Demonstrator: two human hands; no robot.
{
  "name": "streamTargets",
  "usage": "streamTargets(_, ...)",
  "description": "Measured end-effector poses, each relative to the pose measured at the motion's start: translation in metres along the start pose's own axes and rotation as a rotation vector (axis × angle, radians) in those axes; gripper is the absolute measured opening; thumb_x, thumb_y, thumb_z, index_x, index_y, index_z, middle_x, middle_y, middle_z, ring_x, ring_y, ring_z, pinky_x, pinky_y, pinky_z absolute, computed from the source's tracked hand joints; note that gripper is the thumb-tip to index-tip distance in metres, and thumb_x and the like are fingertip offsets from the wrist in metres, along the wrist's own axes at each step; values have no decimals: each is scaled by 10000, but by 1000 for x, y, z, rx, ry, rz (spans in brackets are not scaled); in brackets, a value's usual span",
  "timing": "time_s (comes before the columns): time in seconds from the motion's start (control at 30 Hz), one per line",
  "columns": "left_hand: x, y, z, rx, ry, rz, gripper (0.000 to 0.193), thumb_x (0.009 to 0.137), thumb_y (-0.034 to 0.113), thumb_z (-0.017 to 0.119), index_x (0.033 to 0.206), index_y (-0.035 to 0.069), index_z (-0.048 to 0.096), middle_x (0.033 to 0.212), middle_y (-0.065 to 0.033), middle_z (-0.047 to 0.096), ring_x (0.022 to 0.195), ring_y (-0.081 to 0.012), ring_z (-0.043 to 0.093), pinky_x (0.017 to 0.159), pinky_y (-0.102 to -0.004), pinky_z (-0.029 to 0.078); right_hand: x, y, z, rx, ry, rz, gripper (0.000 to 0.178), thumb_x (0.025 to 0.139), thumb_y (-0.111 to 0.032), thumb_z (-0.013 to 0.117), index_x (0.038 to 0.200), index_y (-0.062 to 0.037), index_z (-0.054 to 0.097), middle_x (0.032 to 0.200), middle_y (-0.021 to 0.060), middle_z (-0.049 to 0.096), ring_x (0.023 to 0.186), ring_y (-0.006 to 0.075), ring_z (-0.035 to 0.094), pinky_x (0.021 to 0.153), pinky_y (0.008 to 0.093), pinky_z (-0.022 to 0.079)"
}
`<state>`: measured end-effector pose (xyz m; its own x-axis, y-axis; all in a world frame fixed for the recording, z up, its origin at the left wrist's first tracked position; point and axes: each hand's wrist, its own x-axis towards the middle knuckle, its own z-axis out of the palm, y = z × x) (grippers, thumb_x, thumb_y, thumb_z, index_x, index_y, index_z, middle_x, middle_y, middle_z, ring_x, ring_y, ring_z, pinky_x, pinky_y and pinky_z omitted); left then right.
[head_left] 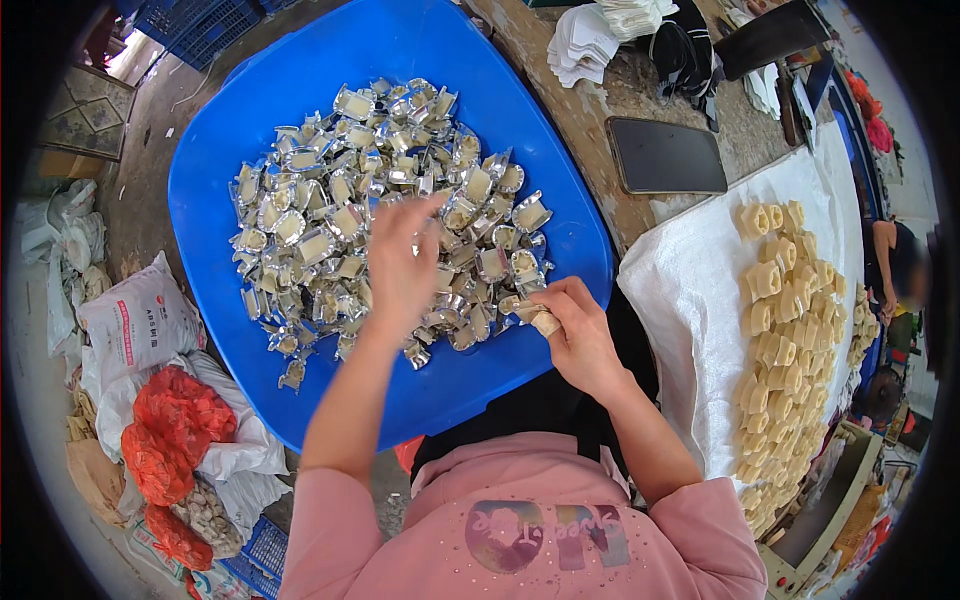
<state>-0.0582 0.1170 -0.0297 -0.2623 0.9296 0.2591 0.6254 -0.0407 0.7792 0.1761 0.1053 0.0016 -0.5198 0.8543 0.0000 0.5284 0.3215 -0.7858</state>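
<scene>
The person's left hand (pixel 400 262) hovers spread and palm-down over the heap of foil-wrapped pieces (pixel 380 200) in the blue tub (pixel 270 60), fingers loosely open; whether a fingertip touches foil cannot be told. The right hand (pixel 575 335) is closed around one pale piece (pixel 545 322) at the tub's near right rim, pinched between thumb and fingertips.

Handling, as a judgement: each piece looks light and small. The crinkled silver foil is thin, likely to crush or tear, and slippery on flat faces; the pale block inside appears soft enough to dent. Take hold at the foil's folded edges or across the two short sides, with light pressure.

Surface: the tub is smooth moulded plastic, tilted on the person's lap or knees. To the right, a white woven sheet (pixel 690 290) carries rows of unwrapped pale blocks (pixel 775 330). Beyond lie a worn wooden tabletop (pixel 600 105) with a dark tablet (pixel 665 155) and stacked white paper shapes (pixel 580 45). Sacks and red mesh bags (pixel 175 425) crowd the concrete floor on the left
</scene>
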Motion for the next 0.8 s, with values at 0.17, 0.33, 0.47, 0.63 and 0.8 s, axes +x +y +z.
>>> streamTargets(0.17, 92, -64, 21, 468, -41, 39, 300, 797, 45, 635, 1089, 92, 685, 1061, -117, 623, 1057, -308, 532, 929, -413, 421, 8, 14, 4, -131, 48, 58, 465, 746, 105, 612, 1182, -55, 599, 1285, 191, 455, 1026, 329, 588, 852, 409, 507)
streamTargets(0.33, 126, -89, 54, 715, -126, 101, 333, 755, 35, 640, 1063, 141, 705, 1020, -85, 632, 1027, -276, 541, 879, -408, 437, 3, 18, 0, -61, 94, 86, 477, 762, 102, 618, 1211, -56, 588, 1377, 192, 366, 1108, 325, 544, 868, 397, 500)
streamTargets(0.47, 135, -95, 63, 749, -94, 104, 336, 720, 2, 634, 1000, 169, 716, 982, -48, 652, 1002, -261, 547, 836, -402, 439, -1, 17, -2, -29, 92, 81, 432, 769, 90, 632, 1178, -47, 605, 1309, 180, 431, 1060, 308, 559, 837, 361, 508)
streamTargets(0.63, 128, -103, 49, 714, -98, 264, 116, 746, 35, 635, 835, 107, 654, 918, -35, 654, 915, -249, 547, 800, -411, 415, -2, 17, 4, -31, 104, 49, 411, 769, 89, 631, 1159, -40, 614, 1238, 172, 488, 1043, 313, 566, 810, 361, 519)
streamTargets(0.8, 126, -85, 24, 258, 167, 91, 95, 759, 8, 644, 831, 69, 652, 775, -57, 657, 811, -207, 589, 835, -394, 434, -2, 17, 2, -11, 140, 12, 377, 763, 97, 626, 1120, -23, 615, 1157, 177, 551, 1009, 311, 590, 800, 356, 520)
